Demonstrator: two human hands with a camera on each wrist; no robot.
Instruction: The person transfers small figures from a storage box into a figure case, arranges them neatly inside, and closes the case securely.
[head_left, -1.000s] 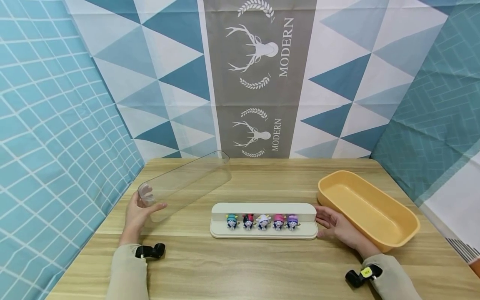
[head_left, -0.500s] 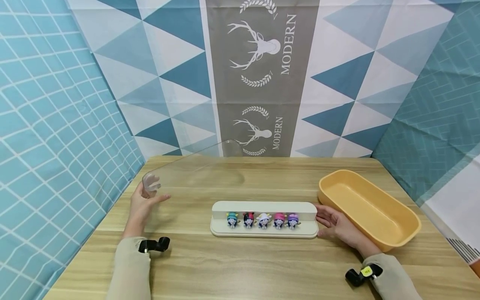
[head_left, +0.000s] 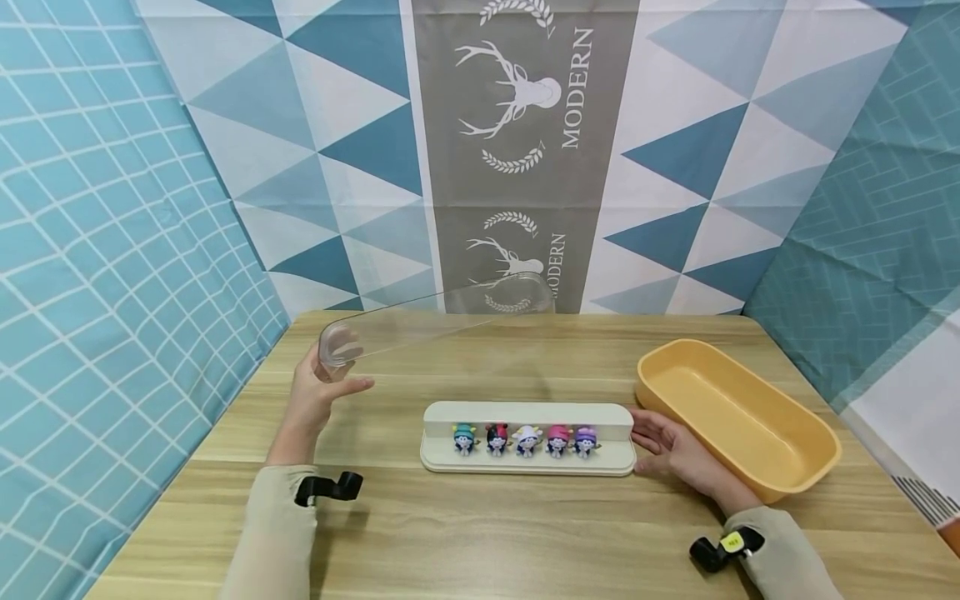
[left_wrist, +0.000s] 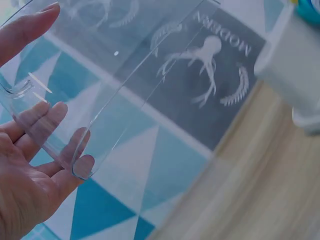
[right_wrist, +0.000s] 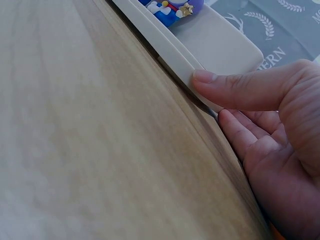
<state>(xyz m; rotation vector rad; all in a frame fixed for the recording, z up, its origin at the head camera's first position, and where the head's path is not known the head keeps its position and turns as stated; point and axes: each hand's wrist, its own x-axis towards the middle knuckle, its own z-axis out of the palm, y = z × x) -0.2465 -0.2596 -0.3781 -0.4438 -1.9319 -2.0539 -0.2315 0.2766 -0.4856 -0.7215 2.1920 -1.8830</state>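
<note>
In the head view, my left hand (head_left: 311, 400) holds a long clear plastic cover (head_left: 450, 321) by its left end, raised and tilted above the back of the table. The left wrist view shows fingertips seen through the cover's clear wall (left_wrist: 115, 105), with the thumb on its opposite side. My right hand (head_left: 678, 454) grips the right end of a cream display stand (head_left: 527, 413). Its thumb lies on the base's front edge and its fingers reach round the end (right_wrist: 215, 102). Several small figurines in coloured hats, such as a pink-hatted figurine (head_left: 557, 442), stand in a row on the stand.
A yellow-orange rectangular bin (head_left: 731, 408) stands behind and right of my right hand, close to the forearm. Patterned cloth (head_left: 525, 183) hangs at the table's back edge, and blue checked cloth (head_left: 112, 250) runs along the left side of the wooden table (head_left: 480, 533).
My left hand has lifted the clear cover and moved it rightward, so its far end now reaches over the area behind the stand. My right hand and the stand have stayed in place.
</note>
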